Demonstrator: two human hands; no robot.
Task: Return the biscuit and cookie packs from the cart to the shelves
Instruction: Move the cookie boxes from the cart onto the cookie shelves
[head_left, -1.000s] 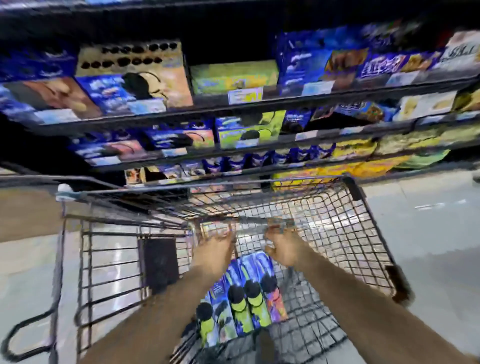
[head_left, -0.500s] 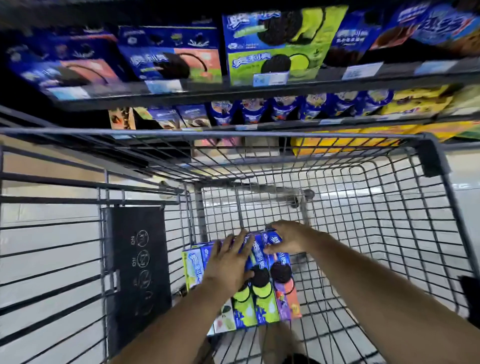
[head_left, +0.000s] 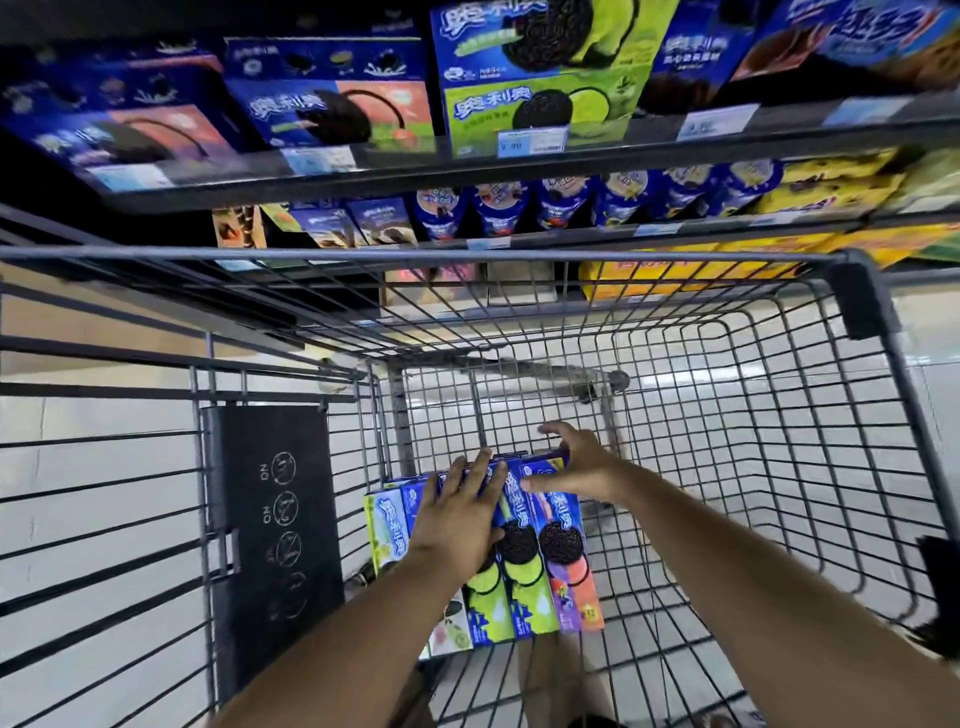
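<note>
In the cart (head_left: 769, 395) bottom the cookie packs (head_left: 527, 587) lie side by side, long axis pointing away; the left hand (head_left: 462, 514) lies flat on them, the right hand (head_left: 576, 462), spread open, is at their far ends

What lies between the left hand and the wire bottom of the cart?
In the head view, cookie packs lie there side by side; the left hand rests flat on them.

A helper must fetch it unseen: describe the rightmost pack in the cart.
Look into the wire cart, at the row of cookie packs lying on its floor. Take the rightmost pack, nearest the right hand: its lower half is purple and pink, its neighbours' green.
</note>
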